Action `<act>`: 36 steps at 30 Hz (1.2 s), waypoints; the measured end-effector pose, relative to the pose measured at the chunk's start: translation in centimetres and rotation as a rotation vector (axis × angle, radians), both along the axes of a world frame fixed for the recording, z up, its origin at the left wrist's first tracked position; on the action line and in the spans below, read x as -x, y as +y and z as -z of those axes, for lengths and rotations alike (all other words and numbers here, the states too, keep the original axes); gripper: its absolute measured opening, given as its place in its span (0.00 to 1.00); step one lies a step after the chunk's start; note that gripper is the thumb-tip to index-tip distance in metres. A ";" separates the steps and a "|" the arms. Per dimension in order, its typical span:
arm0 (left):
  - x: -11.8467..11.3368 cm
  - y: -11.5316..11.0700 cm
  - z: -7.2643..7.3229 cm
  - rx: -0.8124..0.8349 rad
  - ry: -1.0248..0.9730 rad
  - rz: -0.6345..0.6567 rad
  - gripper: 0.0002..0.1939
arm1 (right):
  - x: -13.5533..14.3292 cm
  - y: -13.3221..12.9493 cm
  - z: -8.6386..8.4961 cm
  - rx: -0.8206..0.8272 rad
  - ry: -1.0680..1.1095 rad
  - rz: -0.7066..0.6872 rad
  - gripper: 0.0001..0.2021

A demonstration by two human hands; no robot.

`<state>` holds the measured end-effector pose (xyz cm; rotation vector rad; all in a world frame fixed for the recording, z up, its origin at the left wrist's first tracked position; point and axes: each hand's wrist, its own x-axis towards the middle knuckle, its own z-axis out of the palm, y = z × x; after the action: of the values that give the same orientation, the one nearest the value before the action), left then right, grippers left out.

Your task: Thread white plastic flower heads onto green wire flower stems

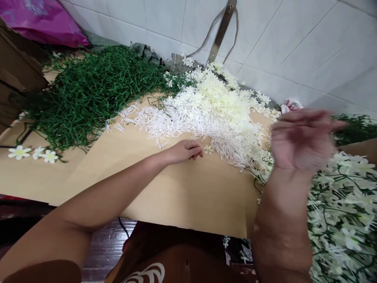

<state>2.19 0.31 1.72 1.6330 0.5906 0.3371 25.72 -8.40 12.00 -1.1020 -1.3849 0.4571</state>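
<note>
My left hand point(190, 151) rests low over the cardboard with its fingers curled together; whether anything is inside them is hidden. Just beyond its fingertips lies a single cream flower point(208, 149). In front of it spreads a heap of thin white plastic pieces point(182, 120), running into a pile of cream artificial flower heads point(219, 96). My right hand point(303, 139) is raised at the right, smeared by motion, fingers stretched out and nothing visible in them. Below and right of it is a big pile of white flowers on green stems point(344, 212).
Cardboard point(188, 192) covers the work surface. A tangled mound of green plastic stems point(100, 86) fills the left, with a few assembled flowers point(20, 152) in front. A brown box point(17, 74), a pink bag point(44, 21) and a metal bar point(222, 31) stand by the tiled wall point(268, 23).
</note>
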 end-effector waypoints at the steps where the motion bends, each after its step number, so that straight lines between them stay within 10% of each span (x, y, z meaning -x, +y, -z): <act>1: 0.0 0.0 0.0 -0.009 0.006 0.002 0.14 | 1.1 1.1 0.9 0.019 0.128 -0.012 0.09; 7: -0.2 -0.3 0.0 -0.061 0.071 0.001 0.15 | 6.1 8.5 6.4 0.470 -0.354 0.148 0.06; 13: -0.2 -0.2 -0.1 -0.105 0.096 -0.006 0.12 | 7.2 12.3 9.6 0.546 -0.698 0.334 0.09; 21: 0.1 0.1 -0.1 -0.129 0.103 -0.022 0.13 | 4.8 10.3 9.0 0.413 -0.111 0.137 0.05; 27: -0.6 3.8 -1.6 -0.778 0.275 -0.408 0.13 | 4.0 8.5 9.8 0.409 0.098 0.090 0.07; 36: -3.8 9.5 -2.5 -1.125 0.660 -0.450 0.13 | 4.6 8.0 10.5 0.371 0.083 0.057 0.05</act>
<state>5.98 9.76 4.18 2.7206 1.4490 0.5057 21.08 -0.43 1.45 -1.4017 -1.2205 0.7303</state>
